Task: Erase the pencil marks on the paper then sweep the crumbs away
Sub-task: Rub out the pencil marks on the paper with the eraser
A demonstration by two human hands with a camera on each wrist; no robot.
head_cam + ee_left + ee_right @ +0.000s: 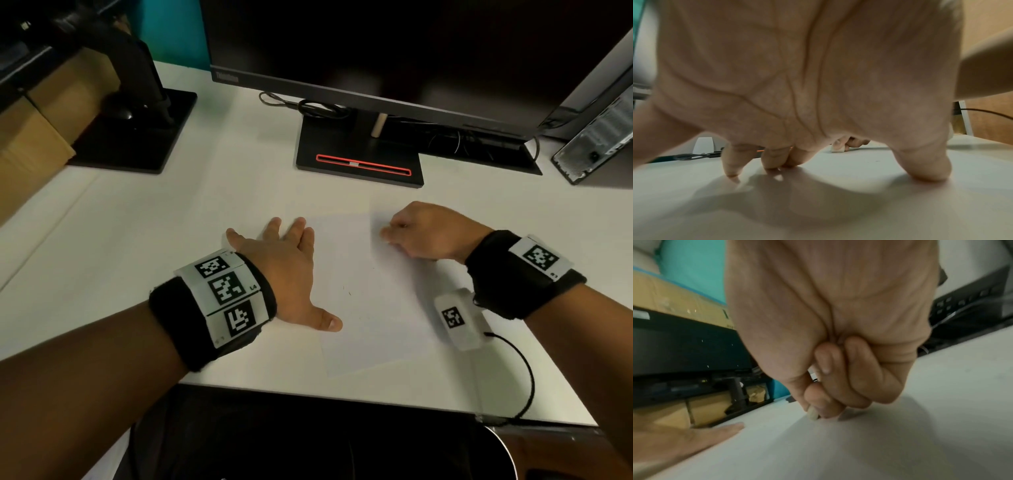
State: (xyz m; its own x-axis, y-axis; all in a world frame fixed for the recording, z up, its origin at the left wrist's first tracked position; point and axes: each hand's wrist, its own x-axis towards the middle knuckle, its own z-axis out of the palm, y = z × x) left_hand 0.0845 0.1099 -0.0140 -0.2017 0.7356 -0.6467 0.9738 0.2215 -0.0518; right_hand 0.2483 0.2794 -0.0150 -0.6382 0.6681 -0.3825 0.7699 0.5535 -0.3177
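A white sheet of paper lies on the white desk before me. My left hand lies flat with spread fingers on the paper's left edge, thumb pressed on the sheet. My right hand is curled at the paper's far right corner and pinches a small white eraser whose tip touches the paper. The eraser also shows under my right fingers in the left wrist view. Tiny dark specks sit mid-sheet.
A monitor stand with a red strip stands behind the paper, a second black stand at the far left. A computer case is at the far right. A black cable runs from my right wrist over the desk's front edge.
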